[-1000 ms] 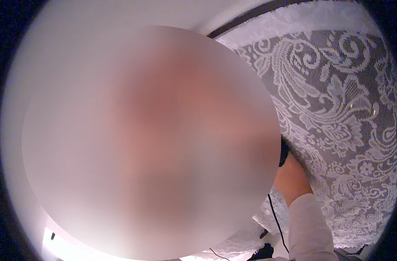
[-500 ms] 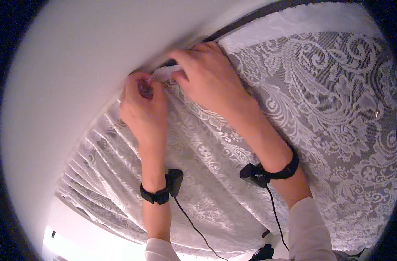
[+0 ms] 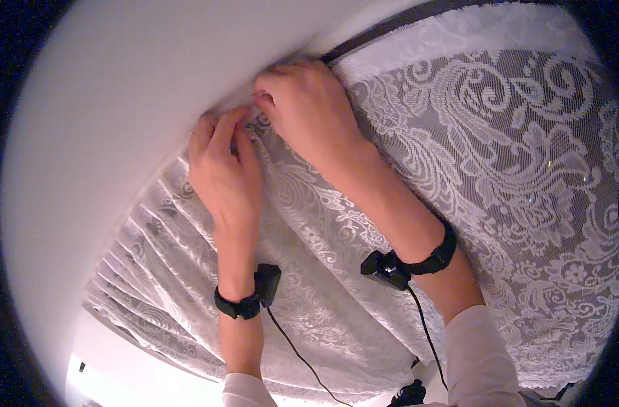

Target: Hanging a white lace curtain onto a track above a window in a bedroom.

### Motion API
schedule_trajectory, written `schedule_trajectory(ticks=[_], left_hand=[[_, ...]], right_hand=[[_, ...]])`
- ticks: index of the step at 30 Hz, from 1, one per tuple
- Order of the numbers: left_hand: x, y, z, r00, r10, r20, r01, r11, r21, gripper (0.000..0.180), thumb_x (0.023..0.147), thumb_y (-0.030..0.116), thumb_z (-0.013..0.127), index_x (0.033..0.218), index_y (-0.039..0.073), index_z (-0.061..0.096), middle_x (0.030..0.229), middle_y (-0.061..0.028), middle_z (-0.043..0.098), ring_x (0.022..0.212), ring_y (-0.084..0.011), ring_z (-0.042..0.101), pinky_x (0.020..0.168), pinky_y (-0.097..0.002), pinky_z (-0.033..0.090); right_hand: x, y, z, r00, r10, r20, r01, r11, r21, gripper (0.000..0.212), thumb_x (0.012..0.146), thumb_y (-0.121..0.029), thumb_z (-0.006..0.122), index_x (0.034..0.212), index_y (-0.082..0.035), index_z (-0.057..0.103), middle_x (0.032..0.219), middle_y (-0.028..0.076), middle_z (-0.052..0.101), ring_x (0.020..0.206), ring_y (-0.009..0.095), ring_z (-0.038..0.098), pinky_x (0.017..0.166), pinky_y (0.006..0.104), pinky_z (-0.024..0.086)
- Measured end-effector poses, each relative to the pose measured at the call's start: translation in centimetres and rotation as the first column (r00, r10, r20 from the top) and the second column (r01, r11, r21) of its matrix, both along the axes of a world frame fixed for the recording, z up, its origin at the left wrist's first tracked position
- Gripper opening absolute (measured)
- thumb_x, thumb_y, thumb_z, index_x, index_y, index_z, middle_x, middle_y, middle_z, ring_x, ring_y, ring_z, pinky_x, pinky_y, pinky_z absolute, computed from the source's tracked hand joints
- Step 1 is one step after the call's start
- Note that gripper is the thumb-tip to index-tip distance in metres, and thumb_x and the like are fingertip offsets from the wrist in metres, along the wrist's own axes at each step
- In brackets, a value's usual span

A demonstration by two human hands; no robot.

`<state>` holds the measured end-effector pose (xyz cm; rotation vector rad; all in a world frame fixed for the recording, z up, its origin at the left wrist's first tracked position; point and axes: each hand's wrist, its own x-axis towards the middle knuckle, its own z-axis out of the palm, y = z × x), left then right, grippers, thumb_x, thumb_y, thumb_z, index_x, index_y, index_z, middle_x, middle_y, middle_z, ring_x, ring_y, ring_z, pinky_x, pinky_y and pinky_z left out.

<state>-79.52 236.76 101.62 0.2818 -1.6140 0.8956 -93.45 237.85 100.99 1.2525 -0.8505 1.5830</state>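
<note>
A white lace curtain with scrolls and flowers hangs before me, its top edge running along a dark rod. Both of my hands are up at that edge, close together. My left hand has its thumb and fingers closed on the gathered top of the curtain. Just to the right, my right hand pinches the curtain's top edge, its fingertips bent over and partly hidden behind the hand. To the left the cloth falls in tight folds; right of my right hand it is stretched flatter.
A pale wall or ceiling surface borders the curtain's top at the left. Each wrist wears a black strap with a small device and a thin cable trailing down. Bright light shows at the lower left.
My right hand has moved left toward my left hand, and the gap between them has narrowed. The fingers of my left hand have straightened a little, reaching toward the right.
</note>
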Motion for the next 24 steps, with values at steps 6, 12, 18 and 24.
schedule_trajectory(ticks=[6, 12, 18, 24], left_hand=[[-0.4, 0.0, 0.1, 0.999, 0.032, -0.002, -0.032, 0.999, -0.038, 0.015, 0.083, 0.006, 0.060, 0.095, 0.008, 0.069, 0.087, -0.0096, 0.061, 0.082, -0.0311, 0.059, 0.071, -0.0415, 0.048], [-0.6, 0.4, 0.1, 0.995, 0.104, 0.010, -0.104, 0.994, -0.018, 0.014, 0.083, 0.007, 0.062, 0.095, 0.008, 0.069, 0.088, -0.0098, 0.061, 0.084, -0.0313, 0.059, 0.072, -0.0418, 0.049], [-0.5, 0.6, 0.2, 0.995, 0.098, 0.029, -0.097, 0.994, -0.048, 0.017, 0.082, 0.008, 0.063, 0.097, 0.009, 0.069, 0.087, -0.0103, 0.061, 0.084, -0.0309, 0.059, 0.072, -0.0422, 0.049], [-0.7, 1.5, -0.2, 0.977, 0.195, 0.088, -0.192, 0.981, -0.037, 0.024, 0.080, 0.009, 0.063, 0.103, 0.014, 0.069, 0.093, -0.0091, 0.058, 0.087, -0.0298, 0.058, 0.069, -0.0434, 0.052]], right_hand=[[-0.1, 1.7, -0.7, 0.999, -0.051, 0.017, 0.050, 0.996, 0.080, 0.009, 0.075, -0.010, 0.063, 0.078, -0.002, 0.065, 0.075, 0.016, 0.066, 0.075, 0.034, 0.065, 0.071, 0.0446, 0.052], [0.1, 3.1, -0.2, 0.999, 0.014, 0.046, -0.024, 0.971, 0.236, 0.011, 0.075, -0.002, 0.062, 0.086, -0.002, 0.065, 0.084, 0.016, 0.067, 0.078, 0.037, 0.063, 0.076, 0.0456, 0.050], [-0.7, 2.4, 0.3, 0.986, 0.163, 0.018, -0.164, 0.971, 0.172, 0.015, 0.074, -0.001, 0.060, 0.086, -0.004, 0.068, 0.087, 0.016, 0.068, 0.082, 0.037, 0.063, 0.078, 0.0463, 0.049], [-0.7, 2.2, 0.0, 0.997, 0.071, 0.032, -0.076, 0.983, 0.169, 0.014, 0.076, -0.004, 0.058, 0.088, -0.003, 0.065, 0.084, 0.017, 0.067, 0.086, 0.036, 0.061, 0.081, 0.0433, 0.049]])
